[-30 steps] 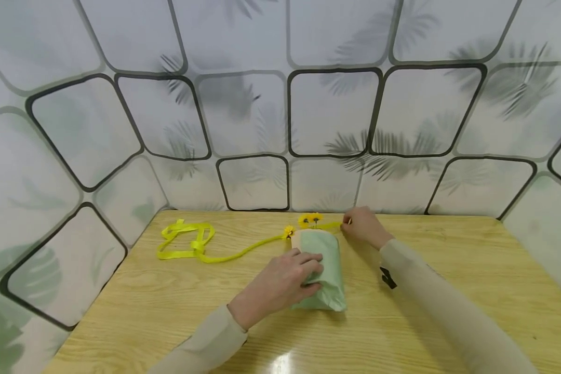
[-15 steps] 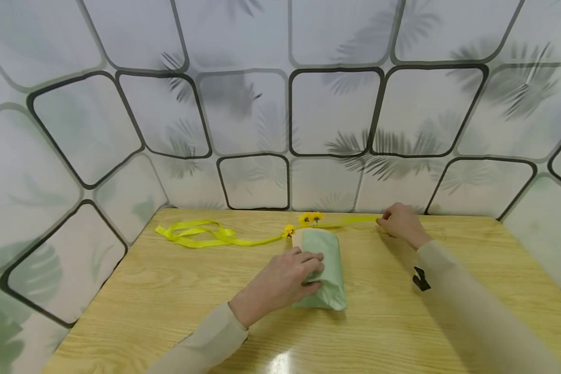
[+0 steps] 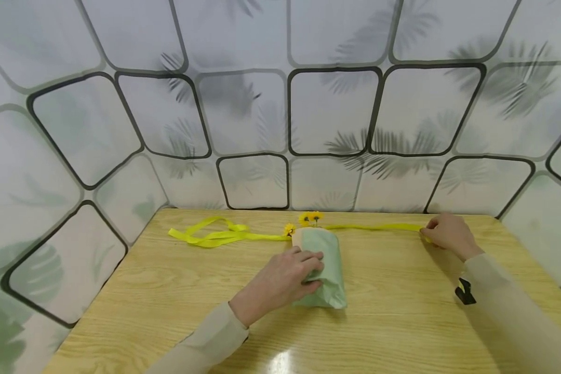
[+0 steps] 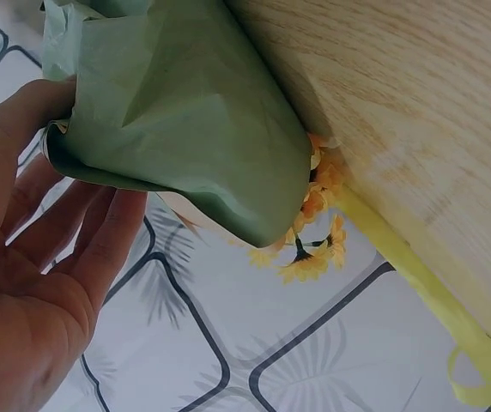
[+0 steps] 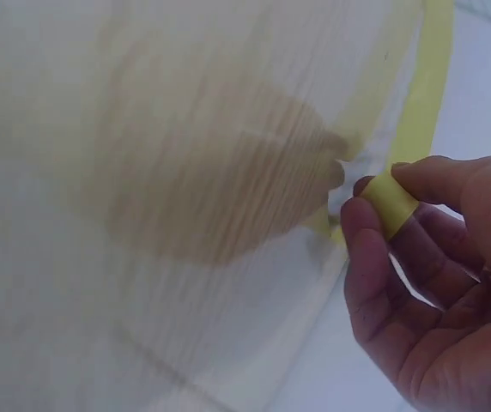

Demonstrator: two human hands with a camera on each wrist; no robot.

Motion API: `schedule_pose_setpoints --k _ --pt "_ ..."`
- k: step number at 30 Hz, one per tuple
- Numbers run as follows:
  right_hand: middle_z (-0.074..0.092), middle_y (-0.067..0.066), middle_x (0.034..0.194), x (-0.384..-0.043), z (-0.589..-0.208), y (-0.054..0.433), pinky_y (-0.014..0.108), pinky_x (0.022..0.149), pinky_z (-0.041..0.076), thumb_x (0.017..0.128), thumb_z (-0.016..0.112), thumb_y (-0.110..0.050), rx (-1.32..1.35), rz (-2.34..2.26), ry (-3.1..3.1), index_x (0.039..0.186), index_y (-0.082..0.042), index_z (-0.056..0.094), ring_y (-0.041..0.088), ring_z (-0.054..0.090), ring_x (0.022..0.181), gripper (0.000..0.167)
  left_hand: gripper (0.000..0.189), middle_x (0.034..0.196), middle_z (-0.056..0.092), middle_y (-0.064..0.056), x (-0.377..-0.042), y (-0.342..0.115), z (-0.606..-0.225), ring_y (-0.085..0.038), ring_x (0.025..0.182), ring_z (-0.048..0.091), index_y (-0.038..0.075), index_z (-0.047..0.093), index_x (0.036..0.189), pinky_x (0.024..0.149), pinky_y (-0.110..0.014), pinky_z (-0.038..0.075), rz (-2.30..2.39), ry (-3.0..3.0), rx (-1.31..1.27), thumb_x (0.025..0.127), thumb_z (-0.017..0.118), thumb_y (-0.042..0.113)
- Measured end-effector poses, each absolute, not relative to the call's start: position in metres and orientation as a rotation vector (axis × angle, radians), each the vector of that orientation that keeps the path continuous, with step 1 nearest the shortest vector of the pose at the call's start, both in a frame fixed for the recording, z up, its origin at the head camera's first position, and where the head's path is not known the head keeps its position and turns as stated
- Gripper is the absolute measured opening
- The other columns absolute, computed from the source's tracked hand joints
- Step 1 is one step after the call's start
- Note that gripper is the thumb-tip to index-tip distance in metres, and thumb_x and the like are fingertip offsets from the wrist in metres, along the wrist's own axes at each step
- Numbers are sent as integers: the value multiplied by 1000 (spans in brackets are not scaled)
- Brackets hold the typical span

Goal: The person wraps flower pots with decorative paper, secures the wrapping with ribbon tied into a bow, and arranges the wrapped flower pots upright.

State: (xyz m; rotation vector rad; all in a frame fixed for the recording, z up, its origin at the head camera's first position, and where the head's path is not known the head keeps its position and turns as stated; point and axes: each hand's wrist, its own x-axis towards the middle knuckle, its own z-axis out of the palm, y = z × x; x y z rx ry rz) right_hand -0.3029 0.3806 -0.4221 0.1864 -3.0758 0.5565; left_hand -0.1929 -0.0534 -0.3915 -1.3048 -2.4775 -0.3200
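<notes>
A bouquet (image 3: pixel 329 267) wrapped in pale green paper lies near the middle of the table, its yellow flowers (image 3: pixel 289 230) showing at the far end. My left hand (image 3: pixel 278 283) holds the wrapping from the left. In the left wrist view, thumb and fingers are around the edge of the green paper (image 4: pixel 194 112). A yellow ribbon (image 3: pixel 378 227) passes by the flower end; the part behind the paper is hidden. At the right, my right hand (image 3: pixel 451 236) pinches one ribbon end, and the right wrist view shows the ribbon (image 5: pixel 393 206) between thumb and fingertips.
Loose ribbon loops (image 3: pixel 215 236) lie on the back left of the wooden table (image 3: pixel 392 291). Behind the table's back edge stands a patterned, leaf-printed backdrop (image 3: pixel 334 114), with side walls on both sides.
My right hand has moved right along the back of the table, drawing the ribbon out straight. The loops at left have shifted and slid right. My left hand and the bouquet have stayed put.
</notes>
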Motion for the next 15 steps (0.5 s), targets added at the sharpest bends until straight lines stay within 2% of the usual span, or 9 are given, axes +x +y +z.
schedule_pose_setpoints --k 9,11,15 --pt "72 8 75 -286 -423 414 32 53 44 96 64 -25 127 507 -3112 99 7 75 18 55 62 34 20 130 71 -3 -192 -54 -392 -19 103 70 18 70 106 79 -24 56 -326 -2502 -1293 93 78 31" --pt "72 11 77 -282 -422 419 33 53 45 96 64 -25 107 502 -3120 101 8 74 21 58 63 35 20 130 71 -3 -192 -55 -392 -19 102 69 18 70 106 79 -24 57 -329 -2500 -1291 93 78 31" --pt "73 24 92 -277 -419 426 41 57 52 96 65 -25 57 497 -3123 103 9 73 32 66 72 36 21 131 71 -3 -192 -55 -393 -19 101 69 18 70 107 78 -23 57 -326 -2493 -1289 93 78 32"
